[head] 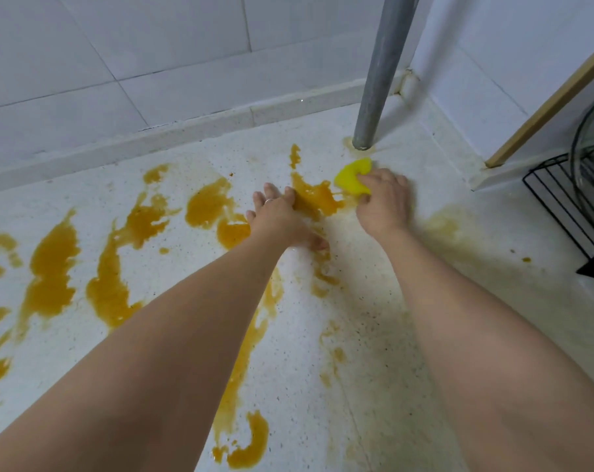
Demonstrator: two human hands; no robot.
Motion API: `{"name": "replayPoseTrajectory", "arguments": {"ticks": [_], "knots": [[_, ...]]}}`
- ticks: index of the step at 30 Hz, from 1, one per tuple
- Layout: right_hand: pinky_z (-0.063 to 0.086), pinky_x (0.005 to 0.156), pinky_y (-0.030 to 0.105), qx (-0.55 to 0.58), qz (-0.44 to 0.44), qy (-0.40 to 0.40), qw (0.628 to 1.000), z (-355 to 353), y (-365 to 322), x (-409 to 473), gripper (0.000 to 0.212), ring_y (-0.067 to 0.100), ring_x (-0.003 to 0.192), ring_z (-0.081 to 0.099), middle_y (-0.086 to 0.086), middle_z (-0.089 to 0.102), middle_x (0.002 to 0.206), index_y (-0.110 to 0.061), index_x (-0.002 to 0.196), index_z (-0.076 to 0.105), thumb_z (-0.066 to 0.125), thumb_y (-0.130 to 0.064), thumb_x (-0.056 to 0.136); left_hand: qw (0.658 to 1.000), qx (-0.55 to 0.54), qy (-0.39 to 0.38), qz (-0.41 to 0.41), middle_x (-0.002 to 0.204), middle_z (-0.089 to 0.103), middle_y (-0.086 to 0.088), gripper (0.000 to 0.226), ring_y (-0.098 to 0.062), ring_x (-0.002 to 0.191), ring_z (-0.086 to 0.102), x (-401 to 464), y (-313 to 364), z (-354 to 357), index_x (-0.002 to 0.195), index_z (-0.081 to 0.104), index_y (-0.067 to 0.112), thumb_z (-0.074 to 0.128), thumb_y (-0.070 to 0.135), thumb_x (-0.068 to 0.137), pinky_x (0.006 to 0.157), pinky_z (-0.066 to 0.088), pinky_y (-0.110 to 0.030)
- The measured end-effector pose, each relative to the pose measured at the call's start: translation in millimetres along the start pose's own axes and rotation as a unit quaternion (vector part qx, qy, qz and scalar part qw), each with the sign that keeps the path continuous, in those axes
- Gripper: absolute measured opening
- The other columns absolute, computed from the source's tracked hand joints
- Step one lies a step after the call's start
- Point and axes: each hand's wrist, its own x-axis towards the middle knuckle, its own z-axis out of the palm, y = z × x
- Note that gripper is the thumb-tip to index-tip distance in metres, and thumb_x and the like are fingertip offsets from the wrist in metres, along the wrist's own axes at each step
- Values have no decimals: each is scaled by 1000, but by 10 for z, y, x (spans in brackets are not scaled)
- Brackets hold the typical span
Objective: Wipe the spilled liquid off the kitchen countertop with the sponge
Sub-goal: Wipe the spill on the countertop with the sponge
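Sponge [351, 178] is gripped in the curled right hand [384, 202]; the left hand [282, 219] is pressed flat, fingers spread. Firm strokes are best drawn leftward through the orange spill [314, 197] on the countertop [459, 267].

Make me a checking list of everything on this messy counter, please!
Surface: white speckled stone countertop, wet and stained.
Job's things: orange-brown spilled liquid in many puddles, mostly on the left; squashed yellow sponge at the edge of one puddle.
Clutter: black wire rack at the right edge.
Hands: left hand rests flat on the counter, fingers spread; right hand grips the sponge.
Cables: nothing seen.
Surroundings: white tiled wall; grey metal pole standing on the counter.
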Motion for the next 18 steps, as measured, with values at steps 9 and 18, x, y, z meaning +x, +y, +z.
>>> {"name": "replayPoseTrajectory", "arguments": {"ticks": [9,18], "knots": [[27,100,33,-17,54,29,998,-52,64,204,36,32,119,40,13,49,129,-13,120,58,47,-9,85,1000,18,4,9,158,-5,-5,122,-32,146,-5,50,-64,29,152,6,25,78,59,60,117,13,-50],[29,100,32,-14,-17,20,1000,50,-74,211,40,30,120,41,11,49,132,-15,127,54,46,-11,89,1000,15,13,16,157,-1,-5,120,-31,145,-1,47,-74,33,151,10,25,79,59,59,117,16,-49]]}}
